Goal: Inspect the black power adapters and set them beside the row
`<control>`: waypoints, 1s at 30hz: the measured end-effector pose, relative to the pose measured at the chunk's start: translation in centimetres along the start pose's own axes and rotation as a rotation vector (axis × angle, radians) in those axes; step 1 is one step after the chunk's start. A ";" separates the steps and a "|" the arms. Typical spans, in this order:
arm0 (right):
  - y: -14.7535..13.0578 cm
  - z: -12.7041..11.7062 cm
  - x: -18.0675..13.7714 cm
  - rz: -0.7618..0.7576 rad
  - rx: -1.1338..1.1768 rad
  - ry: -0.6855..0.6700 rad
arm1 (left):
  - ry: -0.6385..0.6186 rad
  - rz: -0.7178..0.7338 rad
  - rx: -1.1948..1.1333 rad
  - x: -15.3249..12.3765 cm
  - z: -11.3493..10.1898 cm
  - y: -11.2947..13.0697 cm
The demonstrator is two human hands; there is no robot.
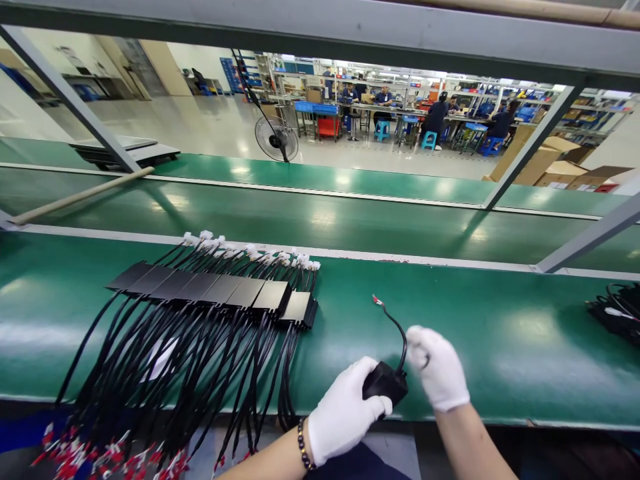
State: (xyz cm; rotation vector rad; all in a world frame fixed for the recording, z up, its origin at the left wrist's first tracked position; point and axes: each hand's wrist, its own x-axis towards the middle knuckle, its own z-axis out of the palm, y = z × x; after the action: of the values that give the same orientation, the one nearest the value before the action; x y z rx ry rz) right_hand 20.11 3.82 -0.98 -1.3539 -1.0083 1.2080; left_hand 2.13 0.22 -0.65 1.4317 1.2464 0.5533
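Both my hands wear white gloves at the near edge of the green bench. My left hand is closed around a small black box-shaped unit. My right hand is closed on the black cable that rises from the unit; the cable curls up and ends in red and white wire tips. To the left, a slanting row of several identical black flat units lies on the bench. Their short leads end in white connectors at the far side, and their long black cables hang over the near edge.
A second green conveyor lane runs behind the bench, crossed by grey frame struts. Another pile of black cabled units sits at the far right. A fan, cardboard boxes and seated workers are in the background.
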 end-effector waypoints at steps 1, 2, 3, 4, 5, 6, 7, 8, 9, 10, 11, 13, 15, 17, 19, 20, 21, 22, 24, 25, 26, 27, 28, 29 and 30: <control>-0.1 -0.5 0.6 -0.005 0.057 0.051 | 0.001 0.005 0.020 -0.1 0.0 0.0; -0.1 -0.8 0.9 0.015 0.087 0.067 | 0.002 0.008 0.032 -0.1 0.0 0.0; -0.2 -1.0 1.0 0.058 0.075 0.027 | 0.007 0.009 0.042 -0.1 0.0 0.0; -0.3 -1.0 0.8 0.104 0.030 -0.060 | 0.014 0.010 0.053 -0.1 0.1 -0.1; -0.3 -0.7 0.3 0.143 -0.023 -0.163 | 0.025 0.017 0.074 0.0 0.1 -0.2; -0.3 -0.3 -0.3 0.168 -0.076 -0.260 | 0.037 0.036 0.111 0.0 0.2 -0.2; -0.3 0.2 -1.0 0.171 -0.115 -0.326 | 0.049 0.061 0.173 0.0 0.3 -0.2; -0.3 0.7 -1.6 0.154 -0.129 -0.350 | 0.060 0.091 0.258 0.0 0.4 -0.2; -0.2 1.1 -2.1 0.131 -0.117 -0.341 | 0.069 0.121 0.357 0.0 0.4 -0.2; -0.2 1.4 -2.3 0.114 -0.089 -0.313 | 0.077 0.150 0.461 -0.1 0.5 0.0; -0.2 1.6 -2.4 0.112 -0.056 -0.285 | 0.084 0.177 0.555 -0.2 0.5 0.1; -0.1 1.5 -2.0 0.143 0.039 -0.230 | 0.091 0.230 0.680 -0.4 0.5 0.7; -0.2 1.1 -1.3 0.197 0.177 -0.172 | 0.106 0.288 0.726 -0.6 0.4 1.3; -0.4 0.6 -0.7 0.230 0.341 -0.117 | 0.132 0.347 0.742 -0.6 0.3 1.5; -0.8 0.1 -0.3 0.227 0.501 -0.050 | 0.162 0.396 0.752 -0.6 0.3 1.3; -1.1 -0.2 -0.3 0.222 0.570 -0.014 | 0.179 0.425 0.759 -0.5 0.3 1.0; -1.5 -0.4 -0.4 0.211 0.629 0.019 | 0.201 0.468 0.767 -0.3 0.3 0.7; -2.0 -0.7 -0.7 0.188 0.681 0.042 | 0.234 0.537 0.773 0.0 0.3 0.3; -3.1 -1.1 -1.7 0.100 0.764 0.039 | 0.344 0.739 0.778 0.9 0.1 -0.2; -3.5 -1.2 -2.4 0.033 0.784 0.010 | 0.417 0.844 0.774 1.5 0.0 -0.2; -4.0 -1.3 -3.1 -0.051 0.779 -0.030 | 0.492 0.929 0.766 2.2 -0.3 -0.2; -4.3 -1.3 -3.8 -0.148 0.726 -0.079 | 0.559 0.991 0.756 2.9 -0.6 0.0; -4.4 -1.2 -4.6 -0.242 0.634 -0.132 | 0.611 1.028 0.740 3.5 -1.0 0.2; -4.4 -1.1 -5.2 -0.324 0.522 -0.180 | 0.646 1.052 0.723 4.1 -1.4 0.5; -4.2 -1.0 -5.7 -0.391 0.410 -0.221 | 0.667 1.074 0.703 4.6 -1.8 0.8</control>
State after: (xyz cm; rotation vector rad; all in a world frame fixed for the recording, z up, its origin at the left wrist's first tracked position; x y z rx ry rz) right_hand 20.44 -1.34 3.96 -0.6784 -1.0479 1.1955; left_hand 2.39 5.22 -0.80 2.6679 1.1108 1.5032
